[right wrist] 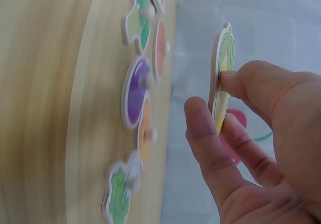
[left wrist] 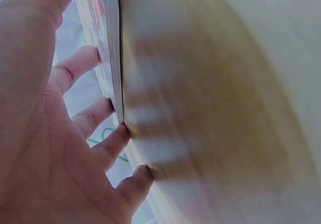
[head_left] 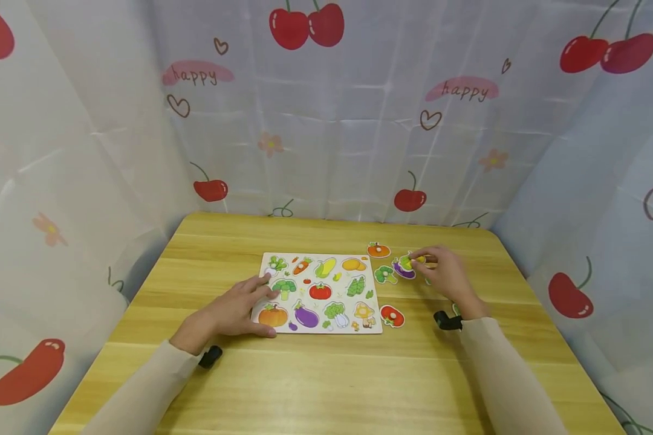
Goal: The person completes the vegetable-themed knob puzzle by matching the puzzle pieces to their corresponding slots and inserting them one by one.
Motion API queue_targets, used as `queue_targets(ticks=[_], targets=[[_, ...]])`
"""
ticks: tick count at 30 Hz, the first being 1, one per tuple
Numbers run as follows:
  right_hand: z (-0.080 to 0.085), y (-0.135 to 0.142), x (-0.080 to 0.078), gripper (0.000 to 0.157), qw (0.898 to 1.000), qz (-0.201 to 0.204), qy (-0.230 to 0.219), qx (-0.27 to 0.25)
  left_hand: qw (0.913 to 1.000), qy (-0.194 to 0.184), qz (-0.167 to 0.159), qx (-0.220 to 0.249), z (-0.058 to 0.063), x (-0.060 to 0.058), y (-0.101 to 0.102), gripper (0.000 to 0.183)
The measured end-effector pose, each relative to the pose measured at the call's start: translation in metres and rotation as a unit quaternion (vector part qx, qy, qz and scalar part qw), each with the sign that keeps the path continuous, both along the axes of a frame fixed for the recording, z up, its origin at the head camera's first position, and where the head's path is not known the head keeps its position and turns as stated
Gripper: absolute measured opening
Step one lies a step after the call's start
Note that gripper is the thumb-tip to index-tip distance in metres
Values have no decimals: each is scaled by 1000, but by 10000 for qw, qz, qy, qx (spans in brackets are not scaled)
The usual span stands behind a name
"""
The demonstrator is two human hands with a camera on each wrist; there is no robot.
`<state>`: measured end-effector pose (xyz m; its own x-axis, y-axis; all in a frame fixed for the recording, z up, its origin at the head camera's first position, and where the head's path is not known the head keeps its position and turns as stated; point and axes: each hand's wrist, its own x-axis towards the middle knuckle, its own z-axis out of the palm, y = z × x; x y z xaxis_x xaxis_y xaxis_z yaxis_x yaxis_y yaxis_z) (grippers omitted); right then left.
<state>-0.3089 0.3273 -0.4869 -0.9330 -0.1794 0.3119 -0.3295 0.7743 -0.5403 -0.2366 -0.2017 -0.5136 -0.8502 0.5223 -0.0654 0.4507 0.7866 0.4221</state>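
A flat puzzle board (head_left: 338, 293) printed with vegetables lies on the table. My left hand (head_left: 239, 308) rests at its left side, thumb at the front corner and fingers spread over the left edge. In the left wrist view, the fingers of this hand (left wrist: 70, 118) touch the board's edge. My right hand (head_left: 442, 272) pinches a green-and-yellow corn piece (right wrist: 226, 50) between thumb and fingers, held above the table. Below it lies a purple eggplant piece (right wrist: 134, 94) with a knob. A broccoli piece (head_left: 385, 275) and a pumpkin piece (head_left: 378, 250) lie between the board and this hand.
A tomato piece (head_left: 392, 316) lies by the board's right edge. In the right wrist view, an orange piece (right wrist: 144, 138) and a green leafy piece (right wrist: 118, 196) lie near the eggplant. A cherry-printed curtain (head_left: 326, 121) hangs behind the wooden table (head_left: 326, 380).
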Motion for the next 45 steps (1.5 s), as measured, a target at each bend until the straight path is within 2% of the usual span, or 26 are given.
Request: queue_targets(ticks=[11,24,30,37,45], targets=[[5,-48,-9,12,9991,321,146,-236,10000,-47,-37,-44,1,-1,2,98],[-3,-95,-18,6,9967,713,-181,-345,10000,-26,-13,-35,-1,1,1,100],[-4,-118,-20,7,9956,868,-206,-277,10000,12,-29,-41,-1,0,0,100],[-7,-145,-25,9,9945,915,-491,-124,10000,50,-61,-50,-2,-1,0,102],[-18,-165,-30,8,9932,1010,-569,61,9997,170,-157,63,-2,1,-2,98]])
